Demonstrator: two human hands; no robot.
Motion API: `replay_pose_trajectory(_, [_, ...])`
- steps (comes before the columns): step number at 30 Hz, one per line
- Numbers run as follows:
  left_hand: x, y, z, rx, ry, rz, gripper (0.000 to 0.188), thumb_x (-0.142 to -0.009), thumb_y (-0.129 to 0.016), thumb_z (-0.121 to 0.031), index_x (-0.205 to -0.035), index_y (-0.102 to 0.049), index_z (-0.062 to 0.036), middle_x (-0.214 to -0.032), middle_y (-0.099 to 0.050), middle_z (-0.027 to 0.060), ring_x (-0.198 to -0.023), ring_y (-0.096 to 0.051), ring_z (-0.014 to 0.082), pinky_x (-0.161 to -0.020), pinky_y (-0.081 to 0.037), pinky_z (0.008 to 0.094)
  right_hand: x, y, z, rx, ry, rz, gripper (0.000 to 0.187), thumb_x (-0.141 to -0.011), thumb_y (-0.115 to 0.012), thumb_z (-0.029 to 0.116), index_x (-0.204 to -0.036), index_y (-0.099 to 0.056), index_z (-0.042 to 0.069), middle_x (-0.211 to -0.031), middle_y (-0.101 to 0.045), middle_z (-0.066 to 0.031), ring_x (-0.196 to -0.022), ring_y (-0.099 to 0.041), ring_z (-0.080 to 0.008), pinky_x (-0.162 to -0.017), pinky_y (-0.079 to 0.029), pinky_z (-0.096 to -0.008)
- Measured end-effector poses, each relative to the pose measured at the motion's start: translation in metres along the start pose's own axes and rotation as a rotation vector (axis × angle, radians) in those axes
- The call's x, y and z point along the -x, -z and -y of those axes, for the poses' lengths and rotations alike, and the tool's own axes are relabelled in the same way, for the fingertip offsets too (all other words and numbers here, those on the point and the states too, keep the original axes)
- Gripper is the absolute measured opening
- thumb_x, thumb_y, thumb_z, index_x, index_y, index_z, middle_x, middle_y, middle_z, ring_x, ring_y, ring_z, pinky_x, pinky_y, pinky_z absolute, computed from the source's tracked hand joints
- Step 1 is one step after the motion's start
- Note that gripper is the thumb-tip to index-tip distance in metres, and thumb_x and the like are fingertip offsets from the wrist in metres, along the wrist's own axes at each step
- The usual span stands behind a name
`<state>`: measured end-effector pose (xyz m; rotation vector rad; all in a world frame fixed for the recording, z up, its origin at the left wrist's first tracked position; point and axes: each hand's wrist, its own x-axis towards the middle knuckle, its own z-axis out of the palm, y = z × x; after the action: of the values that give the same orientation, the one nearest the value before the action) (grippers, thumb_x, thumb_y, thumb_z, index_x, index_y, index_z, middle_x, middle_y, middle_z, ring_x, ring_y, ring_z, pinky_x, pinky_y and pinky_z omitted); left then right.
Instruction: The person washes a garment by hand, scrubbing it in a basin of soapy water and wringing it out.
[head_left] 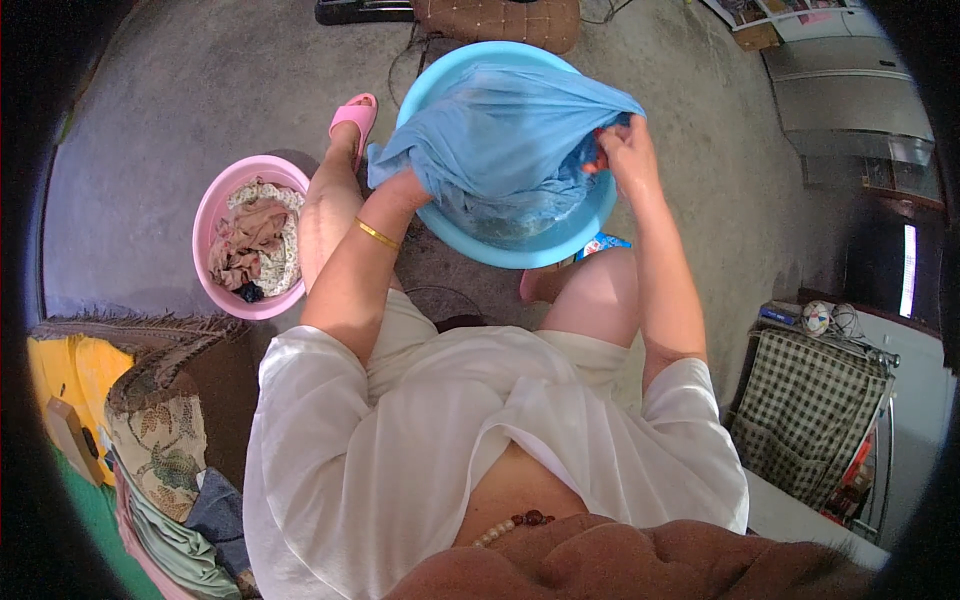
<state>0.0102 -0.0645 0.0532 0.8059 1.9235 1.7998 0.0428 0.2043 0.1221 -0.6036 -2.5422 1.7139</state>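
Note:
A piece of blue cloth [510, 115], wet-looking and maybe a garment, stretches across a light blue basin [510, 255] between my two hands. My right hand [628, 158] pinches its corner at the right rim, lifting it into a taut peak. Over at the left rim, my left hand [406, 190] is closed in the bunched end of the cloth, and folds cover its fingers. Lower folds of the cloth hang into water in the basin.
Left of my leg stands a pink basin [203, 240] holding crumpled clothes [250, 235]. A brown cushioned seat [500, 22] is beyond the blue basin. A blue packet [603, 245] lies by its near right side. At right stands a checkered cloth-covered rack [810, 410]; at left, a draped sofa [170, 400].

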Motion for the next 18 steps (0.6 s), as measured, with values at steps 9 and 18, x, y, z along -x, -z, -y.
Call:
replay_pose_trajectory(9, [-0.004,-0.009,0.007,0.206,0.024,-0.016,0.033,-0.079,-0.055,-0.026,-0.106,-0.055,-0.0077,-0.101,-0.058,0.0107,-0.091,-0.055,0.0221,-0.077,-0.045,0.0336,-0.013,-0.041,0.032,-0.394,-0.012,-0.042,0.023,-0.083,-0.048,0.007,-0.104,-0.042,0.003,-0.087,-0.055,-0.0093,-0.069,-0.057,-0.0171,-0.062,-0.049,-0.0299])
replay_pose_trajectory(18, [-0.019,-0.032,0.017,0.331,-0.098,-0.129,0.034,-0.079,-0.054,-0.026,-0.108,-0.054,-0.0077,-0.103,-0.058,0.0106,-0.092,-0.055,0.0219,-0.078,-0.045,0.0336,-0.027,-0.072,0.037,-0.405,0.039,0.132,0.023,-0.080,-0.052,0.008,-0.098,-0.039,0.002,-0.089,-0.051,-0.0088,-0.076,-0.050,-0.0161,-0.065,-0.043,-0.0283])
